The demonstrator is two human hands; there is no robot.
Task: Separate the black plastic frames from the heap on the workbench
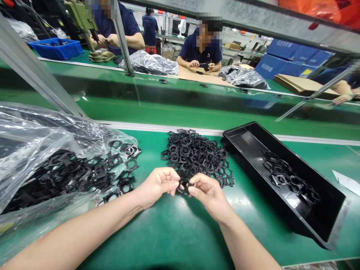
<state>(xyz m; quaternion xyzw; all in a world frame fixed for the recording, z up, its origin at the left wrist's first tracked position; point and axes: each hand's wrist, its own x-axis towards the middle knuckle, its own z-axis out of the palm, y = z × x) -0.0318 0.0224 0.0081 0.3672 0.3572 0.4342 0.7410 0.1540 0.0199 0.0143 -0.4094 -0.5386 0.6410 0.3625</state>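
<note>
My left hand (159, 185) and my right hand (206, 193) meet over the green table, both pinching one small black ring-shaped plastic part (183, 186) between their fingertips. Just beyond the hands lies a loose pile of the same black parts (194, 155). To the left, a clear plastic bag (33, 150) spills many more black parts (84, 172) onto the table. A black rectangular tray (242, 140) at the right holds several of these parts (287, 176).
The green table surface (174, 232) runs under my arms. Behind it a green conveyor belt (180, 105) crosses the view, with slanted metal frame bars (33, 71). Across it other people sit working; a blue bin (56, 48), bags and cardboard lie there. White paper (347, 182) lies far right.
</note>
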